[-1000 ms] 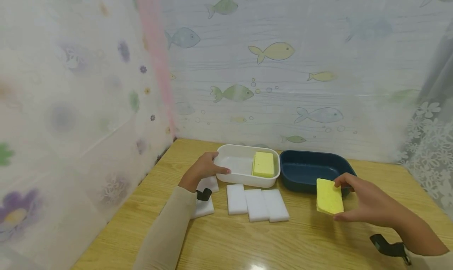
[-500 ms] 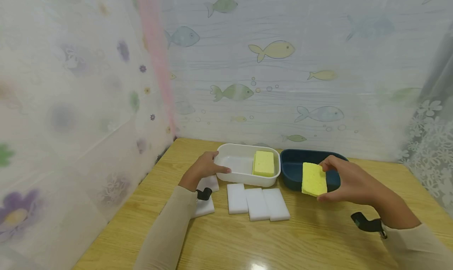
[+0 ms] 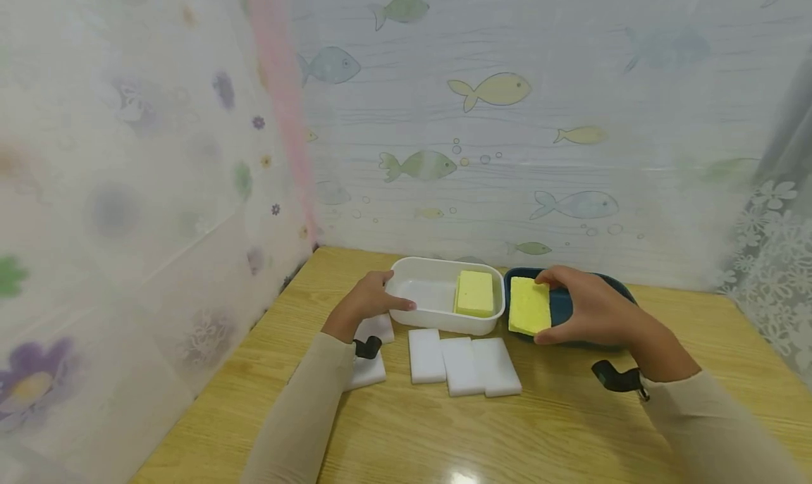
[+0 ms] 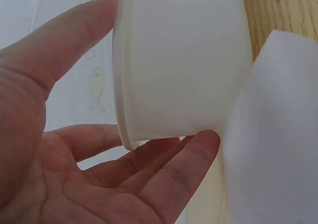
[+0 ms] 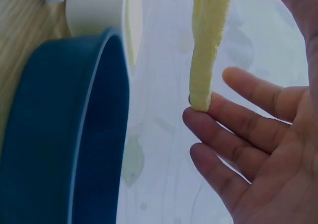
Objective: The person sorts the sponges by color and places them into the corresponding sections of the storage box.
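My left hand (image 3: 368, 299) grips the left end of a white plastic tub (image 3: 438, 320), thumb over its near side; in the left wrist view the fingers (image 4: 174, 184) reach around its far side. Yellow sponges (image 3: 474, 294) are stacked in the tub's right end. My right hand (image 3: 596, 309) pinches another yellow sponge (image 3: 529, 306) by its edges, thumb below and fingers above. That sponge hangs tilted over the left part of a dark blue tub (image 5: 49, 119). My hand hides much of the blue tub in the head view.
Three white sponge pads (image 3: 426, 357) lie in front of the white tub, two of them touching. More white pads (image 3: 368, 373) lie partly under the left forearm. The tubs stand side by side on a wooden table (image 3: 419, 438), near a fish-print curtain (image 3: 406, 118).
My right hand has carried the yellow sponge left and away from me, from in front of the blue tub to above its left part. The left hand and white tub have stayed put.
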Motion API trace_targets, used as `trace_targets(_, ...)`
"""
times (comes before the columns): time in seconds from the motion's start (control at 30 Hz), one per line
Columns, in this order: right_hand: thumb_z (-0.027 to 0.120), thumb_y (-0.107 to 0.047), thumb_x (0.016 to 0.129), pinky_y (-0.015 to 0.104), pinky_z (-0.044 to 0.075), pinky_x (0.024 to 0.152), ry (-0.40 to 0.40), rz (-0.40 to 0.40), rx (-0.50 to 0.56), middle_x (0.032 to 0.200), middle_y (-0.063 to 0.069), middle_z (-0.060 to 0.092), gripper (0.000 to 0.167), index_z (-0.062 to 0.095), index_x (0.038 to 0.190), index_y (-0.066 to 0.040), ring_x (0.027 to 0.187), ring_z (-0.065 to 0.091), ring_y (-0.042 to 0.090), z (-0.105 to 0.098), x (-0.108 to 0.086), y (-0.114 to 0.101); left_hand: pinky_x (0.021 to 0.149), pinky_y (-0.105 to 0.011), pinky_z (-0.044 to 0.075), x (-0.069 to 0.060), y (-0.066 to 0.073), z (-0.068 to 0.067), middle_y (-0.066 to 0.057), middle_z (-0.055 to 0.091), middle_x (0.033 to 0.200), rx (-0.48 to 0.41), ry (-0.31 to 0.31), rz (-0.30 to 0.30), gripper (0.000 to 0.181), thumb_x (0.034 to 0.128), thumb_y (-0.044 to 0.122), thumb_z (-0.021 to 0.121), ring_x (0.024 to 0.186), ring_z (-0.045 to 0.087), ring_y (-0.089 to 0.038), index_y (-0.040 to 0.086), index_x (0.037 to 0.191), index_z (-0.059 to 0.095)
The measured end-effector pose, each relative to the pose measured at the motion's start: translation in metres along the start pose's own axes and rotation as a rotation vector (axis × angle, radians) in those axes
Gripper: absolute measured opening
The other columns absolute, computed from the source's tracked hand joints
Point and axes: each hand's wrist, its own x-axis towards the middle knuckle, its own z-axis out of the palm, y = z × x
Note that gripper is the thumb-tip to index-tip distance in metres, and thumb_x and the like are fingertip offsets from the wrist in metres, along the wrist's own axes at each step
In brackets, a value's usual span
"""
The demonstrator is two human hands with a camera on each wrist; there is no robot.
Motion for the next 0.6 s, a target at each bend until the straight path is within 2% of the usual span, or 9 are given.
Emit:
trace_targets(0.1, 0.092, -0.066, 0.064, 0.055, 0.049, 0.101, -0.004, -0.022, 0.004, 0.133, 0.005, 0.063, 0.102, 0.056, 0.141, -0.01, 0.122, 0.06, 0.031, 0.004, 0.009, -0.003, 0.111, -0.049, 0.045, 0.0, 0.0, 0.0, -0.016, 0.052, 0.155, 0.005, -0.001, 0.0, 0.106, 0.0777, 0.04, 0.092, 0.132, 0.056, -0.029, 0.0, 0.159, 0.036)
trace_targets(0.3, 0.092, -0.067, 0.063, 0.052, 0.05, 0.1, -0.018, -0.043, 0.005, 0.134, 0.004, 0.063, 0.109, 0.054, 0.147, -0.008, 0.121, 0.06, 0.029, 0.015, 0.03, -0.007, 0.108, -0.048, 0.047, 0.0, 0.0, -0.001, -0.015, 0.056, 0.15, -0.005, 0.0, 0.002, 0.103, 0.0777, 0.038, 0.092, 0.124, 0.059, -0.027, 0.001, 0.158, 0.04)
trace_targets(0.6, 0.093, -0.06, 0.068, 0.055, 0.049, 0.104, -0.046, -0.031, -0.025, 0.138, 0.006, 0.061, 0.102, 0.055, 0.148, -0.009, 0.128, 0.057, 0.029, 0.028, 0.053, -0.015, 0.105, -0.046, 0.049, 0.001, -0.001, 0.0, -0.014, 0.059, 0.145, -0.002, -0.005, 0.015, 0.1, 0.077, 0.038, 0.093, 0.118, 0.06, -0.024, 0.0, 0.155, 0.043)
